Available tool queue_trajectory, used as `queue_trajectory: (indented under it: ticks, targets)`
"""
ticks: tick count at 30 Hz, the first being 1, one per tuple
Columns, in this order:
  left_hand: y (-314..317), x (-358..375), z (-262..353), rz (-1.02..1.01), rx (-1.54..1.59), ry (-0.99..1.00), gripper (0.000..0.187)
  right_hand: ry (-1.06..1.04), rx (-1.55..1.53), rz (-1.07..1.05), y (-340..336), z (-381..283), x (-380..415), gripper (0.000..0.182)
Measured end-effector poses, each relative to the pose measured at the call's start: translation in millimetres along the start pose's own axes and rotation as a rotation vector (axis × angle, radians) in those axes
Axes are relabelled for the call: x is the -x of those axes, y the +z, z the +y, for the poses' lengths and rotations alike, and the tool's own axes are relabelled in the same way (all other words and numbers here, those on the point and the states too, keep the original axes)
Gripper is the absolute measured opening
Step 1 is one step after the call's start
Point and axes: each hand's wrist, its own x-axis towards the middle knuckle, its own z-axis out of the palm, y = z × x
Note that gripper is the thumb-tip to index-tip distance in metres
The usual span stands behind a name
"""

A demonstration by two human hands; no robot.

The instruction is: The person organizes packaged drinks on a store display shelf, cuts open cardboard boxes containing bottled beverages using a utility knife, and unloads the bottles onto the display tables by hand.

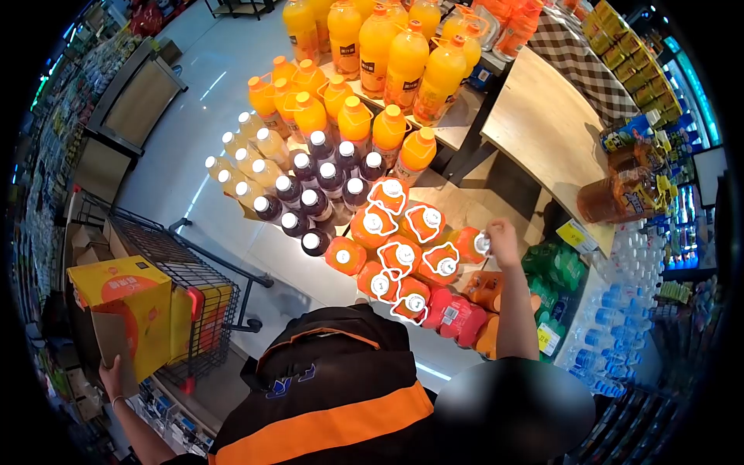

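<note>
An orange bottle point(470, 244) with a white cap lies right of the middle. The right hand point(502, 240) is closed around its cap. At lower left, the left hand point(116, 377) grips a yellow box point(124, 306) by the cart point(186, 287).

The orange plastic drink bottle with a white cap point(471, 245) lies tipped on its side at the right end of a bunch of the same orange bottles. Its cap points right, and the fingers of the right hand point(502, 242) are closed around that cap. The yellow cardboard box with orange print point(124, 306) stands upright at the left, just beside a black wire cart. Its bottom corner rests in the left hand point(115, 377), which is closed on it from below.
</note>
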Motion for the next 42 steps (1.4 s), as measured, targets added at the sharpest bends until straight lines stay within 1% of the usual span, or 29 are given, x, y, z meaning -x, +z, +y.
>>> queue_trajectory:
  ticks: [2, 6, 7, 8, 10, 11, 13, 14, 15, 16, 17, 18, 20, 22, 23, 24, 25, 26, 27, 28, 29, 30, 31, 32, 34, 35, 39, 40, 42]
  targets:
    - [2, 4, -4, -0.021, 0.063, 0.005, 0.045, 0.043, 0.046, -0.076, 10, -4, 6, 0.015]
    - [-1, 6, -2, 0.033, 0.026, -0.025, 0.047, 0.118, 0.0, -0.072, 22, -2, 0, 0.013]
    - [0, 7, -1, 0.031, 0.021, -0.001, 0.047, 0.171, -0.105, -0.088, 24, 3, -3, 0.012]
    - [3, 8, 4, 0.03, 0.02, 0.023, 0.048, 0.165, -0.093, -0.097, 29, 0, -1, 0.012]
    - [9, 13, 11, 0.073, 0.058, -0.011, 0.047, 0.121, 0.089, -0.104, 43, -12, 6, 0.008]
    - [8, 13, 6, 0.039, 0.074, 0.055, 0.048, 0.151, 0.044, -0.1, 50, -24, 15, 0.01]
    - [5, 13, -4, 0.021, 0.09, 0.121, 0.049, 0.054, 0.13, -0.13, 53, -19, 17, 0.017]
    - [8, 16, -4, 0.046, 0.068, 0.113, 0.049, -0.054, 0.3, -0.133, 59, -24, 18, 0.022]
    - [10, 21, -4, 0.071, 0.046, 0.105, 0.048, -0.235, 0.582, -0.094, 65, -48, 28, 0.028]
    - [11, 27, 3, 0.124, -0.031, 0.112, 0.045, -0.386, 0.742, -0.048, 82, -87, 49, 0.034]
    - [17, 40, 14, 0.192, -0.147, 0.119, 0.042, -0.482, 0.727, -0.058, 105, -134, 79, 0.04]
    - [20, 50, 23, 0.25, -0.243, 0.121, 0.039, -0.559, 0.469, -0.23, 129, -164, 92, 0.039]
    - [24, 62, 34, 0.293, -0.316, 0.157, 0.035, -0.629, 0.178, -0.516, 210, -286, 196, 0.037]
    - [23, 74, 51, 0.23, -0.302, 0.151, 0.033, -1.142, 0.297, -0.642, 286, -364, 295, 0.037]
    - [25, 80, 49, 0.242, -0.264, 0.243, 0.034, -1.4, 0.161, -0.886, 331, -397, 352, 0.036]
    - [24, 82, 45, 0.211, -0.232, 0.259, 0.032, -1.588, 0.112, -1.154, 376, -411, 391, 0.035]
    - [23, 86, 40, 0.168, -0.231, 0.266, 0.029, -1.647, 0.153, -1.379, 422, -428, 444, 0.032]
    - [18, 90, 39, 0.117, -0.242, 0.295, 0.023, -1.669, 0.237, -1.469, 466, -426, 485, 0.031]
    - [19, 91, 33, 0.161, -0.123, 0.406, 0.018, -1.711, 0.427, -1.543, 514, -413, 506, 0.029]
    - [19, 95, 32, 0.166, -0.21, 0.418, 0.012, -1.683, 0.986, -1.535, 555, -412, 532, 0.026]
    - [17, 97, 28, 0.119, -0.273, 0.463, 0.009, -1.414, 1.555, -1.551, 588, -411, 553, 0.027]
    - [17, 98, 28, 0.129, -0.248, 0.493, 0.008, -1.535, 1.361, -1.365, 629, -383, 542, 0.03]
    - [14, 98, 21, 0.111, -0.196, 0.532, 0.008, -1.577, 1.169, -1.291, 643, -378, 536, 0.031]
    - [10, 96, 18, 0.096, -0.151, 0.573, 0.008, -1.612, 1.152, -1.255, 652, -376, 530, 0.031]
    - [11, 94, 8, 0.182, -0.061, 0.605, 0.009, -1.644, 1.33, -1.25, 668, -373, 528, 0.031]
    - [10, 93, 4, 0.161, -0.048, 0.605, 0.01, -1.652, 1.377, -1.251, 669, -373, 525, 0.031]
    - [32, 91, -5, 0.315, 0.088, 0.667, 0.013, -1.716, 1.456, -1.243, 669, -374, 524, 0.03]
    - [34, 90, -6, 0.323, 0.09, 0.655, 0.013, -1.724, 1.458, -1.24, 670, -374, 525, 0.03]
    - [21, 86, -8, 0.229, 0.069, 0.647, 0.013, -1.756, 1.456, -1.235, 671, -374, 525, 0.03]
